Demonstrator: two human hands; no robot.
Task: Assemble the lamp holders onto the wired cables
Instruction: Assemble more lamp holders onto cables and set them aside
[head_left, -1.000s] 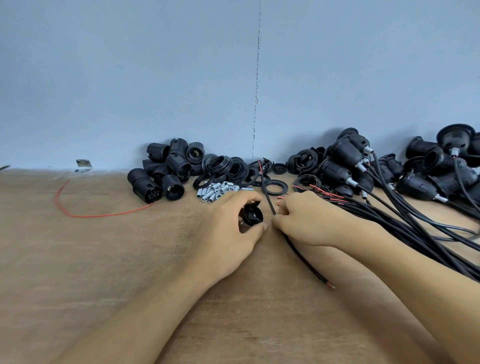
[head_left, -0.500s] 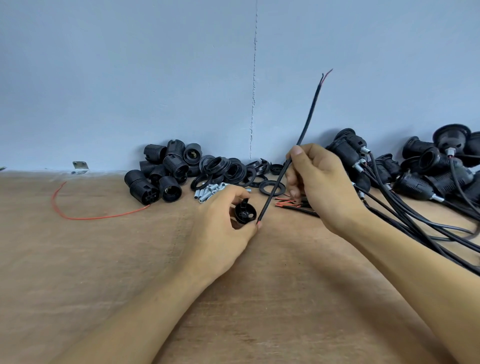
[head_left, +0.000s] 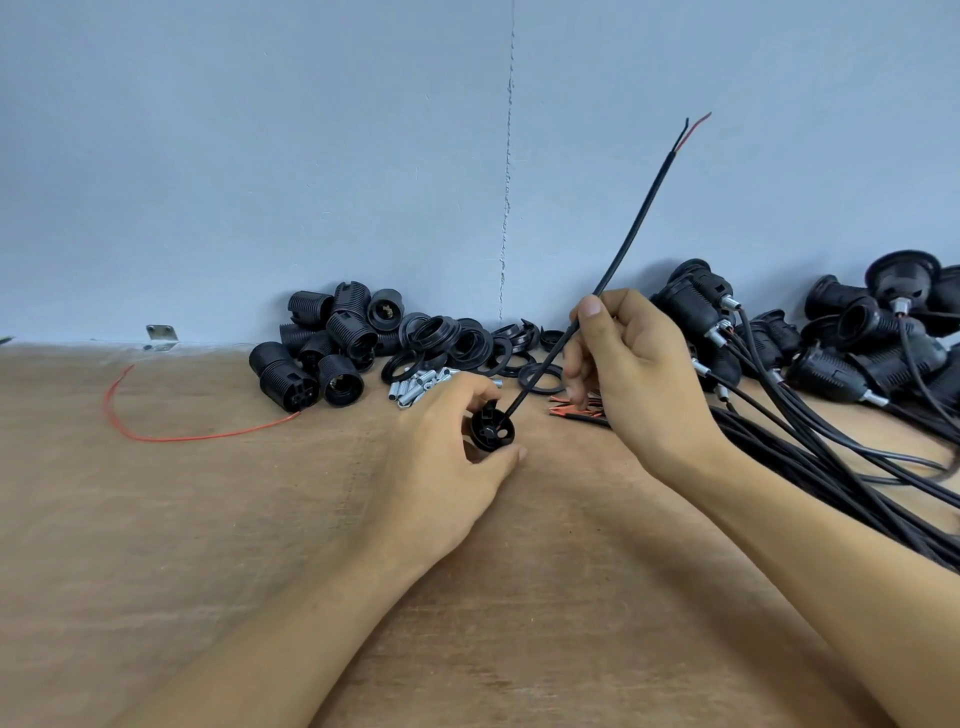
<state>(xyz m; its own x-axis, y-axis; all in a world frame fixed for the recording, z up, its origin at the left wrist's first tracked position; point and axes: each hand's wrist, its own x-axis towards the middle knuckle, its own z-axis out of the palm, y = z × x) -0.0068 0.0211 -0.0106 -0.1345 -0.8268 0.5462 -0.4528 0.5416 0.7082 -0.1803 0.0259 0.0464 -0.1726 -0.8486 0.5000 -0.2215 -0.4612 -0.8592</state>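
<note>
- Two hands were at work at 12 o'clock on the worktop (head_left: 208, 545). The left hand (head_left: 441, 467) had its grip clamped round a black lamp holder cap (head_left: 488, 431), thumb and fingers curled about the rim. Whether the cap rested on the worktop could not be told.
- The right hand (head_left: 644, 374) had its grip pinched on a black cable (head_left: 623, 244). The cable ran from the cap up toward 1 o'clock, and its free top end was split into red and black leads.
- The lower cable tip sat at the cap's open mouth. Whether it had entered the centre hole could not be told.
- Risk 1: the two thin leads at the tip could splay, one passing through and the other folding back. Likely cause: the slanted approach to a small hole.
- Risk 2: the cable could bow instead of feeding. Likely cause: the pinch sat well up from the tip.
- Risk 3: the cap could twist or slip, being small, smooth and held by its rim only.
- Risk 4: the right fingers hung just over the stripped ends (head_left: 576, 411) of the cable bundle (head_left: 831, 467) at 3 o'clock. A downward push could snag or drag them.
- Risk 5: the metal sleeves (head_left: 415, 387) lay just beside the left knuckles at 11 o'clock. A shift of that hand could scatter them.
</note>
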